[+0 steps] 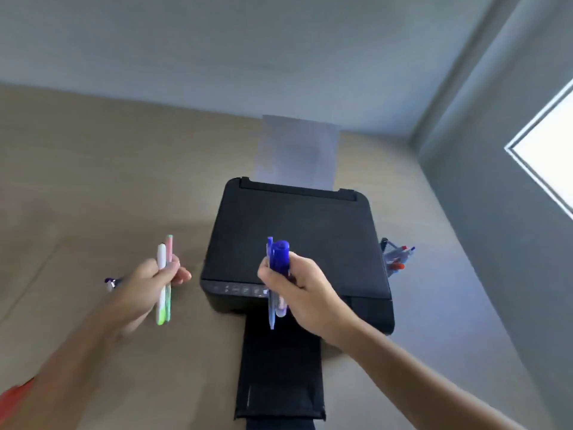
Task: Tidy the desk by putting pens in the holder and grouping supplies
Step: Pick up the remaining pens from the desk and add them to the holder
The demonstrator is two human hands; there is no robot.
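Note:
My left hand (148, 282) is closed around two pens (163, 287), one white with a green end and one pink and green, held upright above the desk. My right hand (297, 287) grips a bunch of blue pens (277, 274), the thickest with a dark blue cap, over the front of the printer. A black mesh pen holder (391, 256) stands right of the printer, partly hidden behind it, with several red and blue pens inside. One more pen (111, 282) lies on the desk, mostly hidden behind my left hand.
A black printer (297, 240) sits mid-desk with paper (297, 150) standing in its rear feed and its output tray (279, 367) extended toward me. The beige desk (93, 181) meets grey walls at the back and right. A bright window (552, 156) is at right.

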